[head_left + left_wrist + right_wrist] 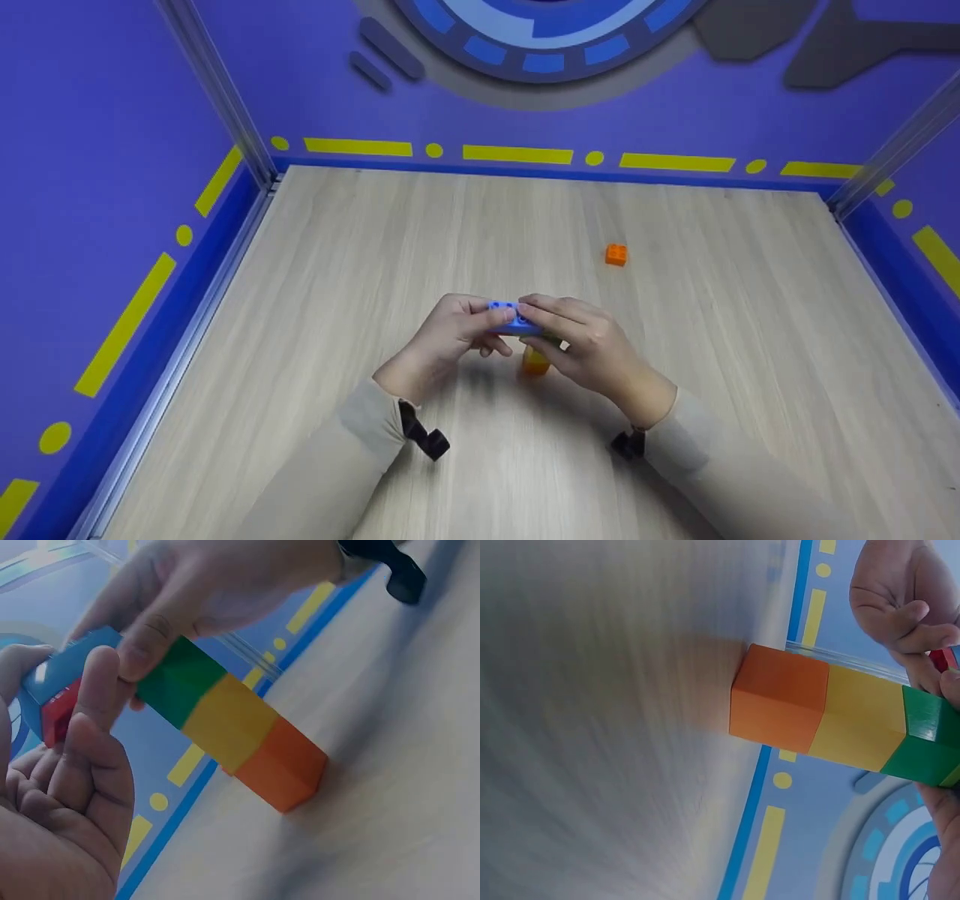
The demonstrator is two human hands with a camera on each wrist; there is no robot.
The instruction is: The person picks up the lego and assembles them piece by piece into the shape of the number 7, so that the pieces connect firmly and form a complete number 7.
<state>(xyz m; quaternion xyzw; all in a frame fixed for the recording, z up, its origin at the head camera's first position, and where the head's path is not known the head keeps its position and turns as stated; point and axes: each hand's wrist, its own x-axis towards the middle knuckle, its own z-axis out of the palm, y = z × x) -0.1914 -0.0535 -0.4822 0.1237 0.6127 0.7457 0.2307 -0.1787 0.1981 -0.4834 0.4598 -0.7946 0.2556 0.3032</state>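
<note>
In the head view, both hands meet at a long blue toy building brick (517,328). My left hand (448,330) pinches its left end, thumb on top, the other fingers curled below. A red brick (61,711) sits under that end, partly covered by fingers. My right hand (592,341) grips the other end, fingers over the top and thumb low by the green brick (182,682). Below the green one come a yellow brick (231,724) and an orange brick (780,697), joined in one column. The orange end is down close to the tabletop.
Beyond the hands, a separate small orange brick (616,255) lies on the wood-grain table (390,240). Blue panels with yellow marks, such as the back wall (525,124), enclose the left, back and right sides. Metal posts stand at the back corners.
</note>
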